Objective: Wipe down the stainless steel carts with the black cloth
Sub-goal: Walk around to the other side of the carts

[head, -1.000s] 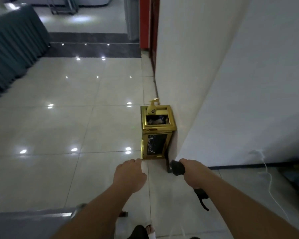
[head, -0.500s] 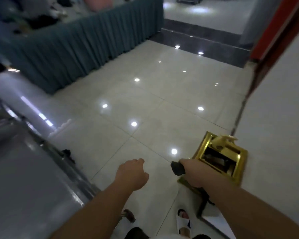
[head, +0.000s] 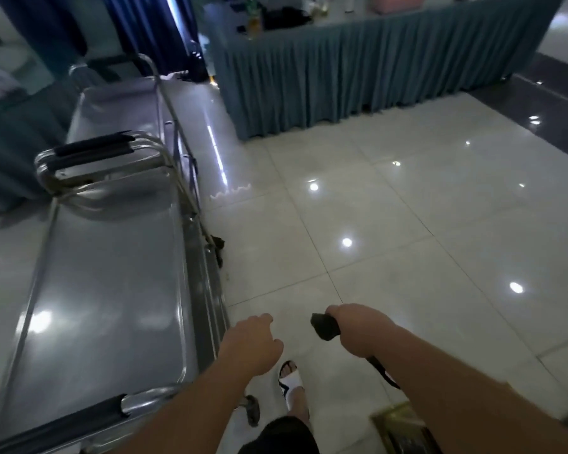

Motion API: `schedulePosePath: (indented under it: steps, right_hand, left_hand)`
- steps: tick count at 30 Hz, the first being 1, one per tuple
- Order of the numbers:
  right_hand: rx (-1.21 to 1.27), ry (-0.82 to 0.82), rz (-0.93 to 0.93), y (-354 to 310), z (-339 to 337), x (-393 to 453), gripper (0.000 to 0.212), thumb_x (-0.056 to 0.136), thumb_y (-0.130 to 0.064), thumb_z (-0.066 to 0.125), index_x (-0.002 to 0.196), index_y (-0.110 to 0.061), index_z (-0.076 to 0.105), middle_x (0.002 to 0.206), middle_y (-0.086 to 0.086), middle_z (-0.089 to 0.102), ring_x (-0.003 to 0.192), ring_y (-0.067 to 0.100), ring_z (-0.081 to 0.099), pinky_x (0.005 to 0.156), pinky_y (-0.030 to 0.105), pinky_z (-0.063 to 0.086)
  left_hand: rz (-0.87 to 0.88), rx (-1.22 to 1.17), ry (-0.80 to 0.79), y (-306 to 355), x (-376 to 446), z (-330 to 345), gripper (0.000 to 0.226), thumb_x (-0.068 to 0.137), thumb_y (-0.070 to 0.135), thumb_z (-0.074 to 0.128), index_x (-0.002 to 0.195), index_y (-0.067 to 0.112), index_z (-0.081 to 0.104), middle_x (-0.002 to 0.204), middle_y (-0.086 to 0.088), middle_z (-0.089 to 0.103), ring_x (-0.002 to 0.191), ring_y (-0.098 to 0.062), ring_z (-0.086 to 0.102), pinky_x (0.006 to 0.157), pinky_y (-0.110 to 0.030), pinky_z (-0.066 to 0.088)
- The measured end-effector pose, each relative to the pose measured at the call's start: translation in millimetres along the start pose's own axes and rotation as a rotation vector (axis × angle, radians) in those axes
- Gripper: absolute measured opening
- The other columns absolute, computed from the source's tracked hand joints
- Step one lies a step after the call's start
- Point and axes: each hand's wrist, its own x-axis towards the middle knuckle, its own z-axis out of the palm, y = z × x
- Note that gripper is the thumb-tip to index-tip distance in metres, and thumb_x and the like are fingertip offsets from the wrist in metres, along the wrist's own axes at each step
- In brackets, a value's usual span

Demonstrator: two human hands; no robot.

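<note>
Glossy pale tile floor (head: 407,244) all over, with ceiling lights bouncing off it as bright dots. At the back there's a long table with a pleated teal skirt (head: 358,77) and some blurry stuff on top that I can't make out, plus dark blue curtains (head: 145,27) in the far left corner.

Counting: two stainless steel carts lined up end to end along the left side. The near cart (head: 105,290) has a flat shiny deck and a handle bar with a black grip at the bottom edge of the view. The far cart (head: 118,109) sits right behind it, and there are several handle bars with black grips bunched together where the two meet. One gold bin (head: 404,427) pokes in at the bottom right. One foot in a white slide sandal (head: 291,381) is on the tile.

Hands: the left hand (head: 253,345) hangs just beside the near cart's edge, fingers loosely curled, holding nothing and not touching the cart. The right hand (head: 361,332) is clenched around the black cloth (head: 323,327), which is bunched out of the fist on one side with a strip dangling below the wrist. The cloth is up over the floor, well apart from both carts.
</note>
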Motion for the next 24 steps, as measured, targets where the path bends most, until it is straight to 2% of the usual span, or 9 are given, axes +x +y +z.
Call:
schedulePosePath:
  steps: [8, 14, 18, 21, 24]
  right_hand:
    - [-0.031, -0.029, -0.05, 3, -93, 121, 0.046, 0.091, -0.007, 0.055, 0.132, -0.026, 0.055, 0.116, 0.001, 0.063, 0.105, 0.022, 0.062, 0.093, 0.04, 0.054]
    - [-0.105, -0.096, -0.103, -11, -145, 196, 0.04, 0.092, -0.007, 0.054, 0.127, -0.025, 0.055, 0.111, 0.001, 0.063, 0.101, 0.022, 0.063, 0.093, 0.041, 0.055]
    - [-0.19, -0.142, -0.242, -44, -173, 252, 0.035, 0.091, -0.008, 0.052, 0.12, -0.026, 0.056, 0.107, -0.001, 0.064, 0.097, 0.02, 0.063, 0.087, 0.036, 0.053]
    - [-0.284, -0.212, -0.372, -78, -189, 295, 0.035, 0.09, -0.006, 0.052, 0.118, -0.027, 0.057, 0.109, 0.001, 0.064, 0.097, 0.023, 0.063, 0.089, 0.041, 0.055]
    - [-0.413, -0.293, -0.535, -109, -201, 335, 0.032, 0.093, -0.006, 0.053, 0.119, -0.024, 0.056, 0.112, 0.004, 0.064, 0.1, 0.026, 0.062, 0.092, 0.044, 0.054]
  left_hand:
    - [-0.073, -0.089, 0.052, -20, 107, -86, 0.058, 0.099, 0.045, 0.048, 0.152, 0.022, 0.045, 0.143, -0.005, 0.058, 0.125, -0.026, 0.058, 0.104, -0.043, 0.05]
    - [-0.146, -0.132, 0.056, -47, 152, -132, 0.06, 0.102, 0.044, 0.045, 0.158, 0.023, 0.038, 0.152, -0.004, 0.051, 0.131, -0.025, 0.054, 0.106, -0.041, 0.048]
    - [-0.278, -0.267, 0.065, -68, 163, -131, 0.061, 0.102, 0.042, 0.046, 0.16, 0.024, 0.036, 0.154, -0.003, 0.051, 0.133, -0.024, 0.054, 0.107, -0.038, 0.046]
    - [-0.431, -0.383, 0.06, -82, 171, -126, 0.056, 0.101, 0.041, 0.046, 0.154, 0.023, 0.042, 0.15, -0.003, 0.054, 0.128, -0.024, 0.056, 0.097, -0.036, 0.046]
    - [-0.593, -0.522, 0.098, -87, 175, -122, 0.055, 0.1, 0.042, 0.049, 0.151, 0.023, 0.045, 0.146, -0.004, 0.056, 0.127, -0.026, 0.057, 0.099, -0.037, 0.047]
